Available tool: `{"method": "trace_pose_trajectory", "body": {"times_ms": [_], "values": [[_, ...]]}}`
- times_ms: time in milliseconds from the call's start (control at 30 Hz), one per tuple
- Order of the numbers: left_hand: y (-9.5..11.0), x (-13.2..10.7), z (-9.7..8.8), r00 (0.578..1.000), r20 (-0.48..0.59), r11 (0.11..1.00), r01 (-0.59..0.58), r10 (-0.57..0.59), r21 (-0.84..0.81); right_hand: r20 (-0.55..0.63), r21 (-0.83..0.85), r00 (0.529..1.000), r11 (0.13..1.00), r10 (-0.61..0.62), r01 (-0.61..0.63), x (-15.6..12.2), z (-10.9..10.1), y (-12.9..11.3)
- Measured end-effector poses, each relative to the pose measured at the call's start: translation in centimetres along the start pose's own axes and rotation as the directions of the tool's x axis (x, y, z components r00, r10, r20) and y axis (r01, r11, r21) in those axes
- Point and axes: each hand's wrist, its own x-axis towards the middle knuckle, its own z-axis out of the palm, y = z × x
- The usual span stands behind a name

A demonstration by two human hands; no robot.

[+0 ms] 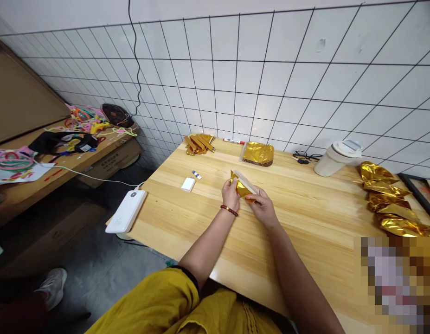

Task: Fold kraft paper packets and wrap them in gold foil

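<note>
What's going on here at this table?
A person is holding a piece of gold paper between left hand and right hand above the wooden table, its pale side partly showing. A stack of gold sheets lies near the wall, with gold strips heaped left of it. Shiny gold pieces sit in a row on the right, beyond a cup.

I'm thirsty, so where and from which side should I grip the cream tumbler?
I'd wrap a hand around the cream tumbler below its lid, from the near side: its rounded body stands upright, with glasses to the left, gold foil pieces right and the wall behind.
</note>
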Motion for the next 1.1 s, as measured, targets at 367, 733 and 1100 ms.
{"method": "trace_pose_trajectory", "body": {"times_ms": [367,733,1100], "values": [[-0.3,0.0,-0.4,0.992,0.111,0.998,0.063,-0.066,0.027,-0.168,0.203,0.936,0.94,0.309,-0.274,-0.1,-0.1,0.0],[0.7,-1.3,0.4,0.937,0.332,0.99,0.128,-0.105,-0.05,-0.211,0.366,0.872,0.863,0.442,-0.349,0.5,-0.9,-0.3],[-0.1,-0.9,-0.3,0.912,0.295,0.882,0.371,-0.287,-0.29,-0.218,0.35,0.871,0.868,0.441,-0.353,0.3,-1.1,-0.5]]}}
